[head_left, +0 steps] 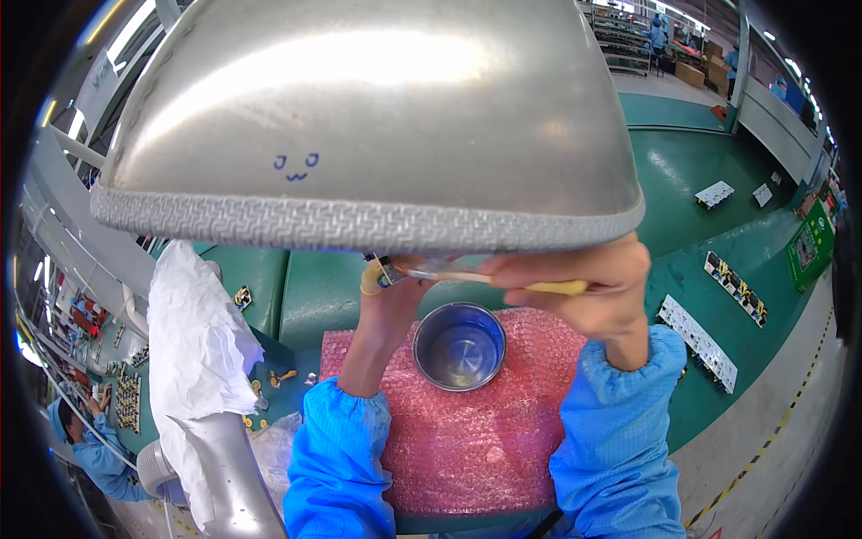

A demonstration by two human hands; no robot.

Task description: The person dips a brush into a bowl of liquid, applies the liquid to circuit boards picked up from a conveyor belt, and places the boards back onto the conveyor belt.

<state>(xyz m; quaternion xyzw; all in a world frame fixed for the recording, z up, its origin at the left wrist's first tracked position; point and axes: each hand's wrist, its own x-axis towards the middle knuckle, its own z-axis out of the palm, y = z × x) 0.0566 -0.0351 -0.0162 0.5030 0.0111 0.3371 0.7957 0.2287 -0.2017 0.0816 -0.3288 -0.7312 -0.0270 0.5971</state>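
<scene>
My right hand (584, 286) is closed around a slim yellow-handled tool (558, 287) that looks like a brush. Its pale shaft points left, toward my left hand (393, 301), where the tip meets or nearly meets a small electronic part (386, 269). The left fingers grip that part, and a yellow finger cot (371, 278) covers one of them. A large metal hood (377, 135) hides the tops of both hands and most of the part. Below them, a round steel bowl (460, 347) stands on pink bubble wrap (476, 440).
Circuit boards lie on the green bench at right, including a long white one (699, 344) and a populated one (736, 289). At left, white paper (197, 332) drapes a metal duct (224, 476), with yellow finger cots (256, 422) nearby. A co-worker (94, 449) sits far left.
</scene>
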